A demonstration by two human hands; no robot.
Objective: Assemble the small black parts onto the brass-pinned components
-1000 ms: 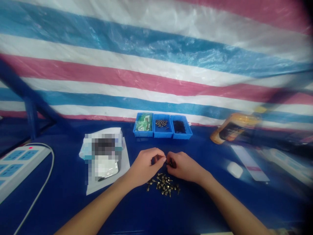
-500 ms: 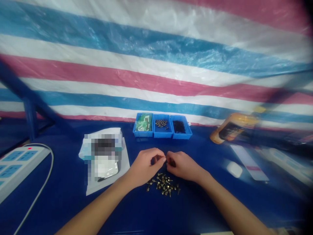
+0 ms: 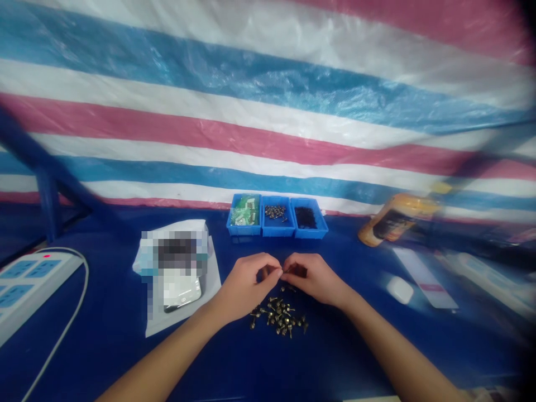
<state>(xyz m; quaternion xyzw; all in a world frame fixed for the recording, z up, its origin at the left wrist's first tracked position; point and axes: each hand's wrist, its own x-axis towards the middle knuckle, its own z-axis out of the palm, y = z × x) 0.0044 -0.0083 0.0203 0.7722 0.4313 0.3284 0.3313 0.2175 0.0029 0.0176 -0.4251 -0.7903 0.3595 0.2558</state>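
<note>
A loose pile of small, brass-coloured metal pieces with thin shanks lies on the dark blue tabletop, just on the near side of the bare left hand and bare right hand. Both hands curl their fingers in narrow, fingertips meeting above the table; I cannot tell whether they close on anything. Beyond stand three blue plastic trays side by side, holding green packets, small metal parts and black bits.
</note>
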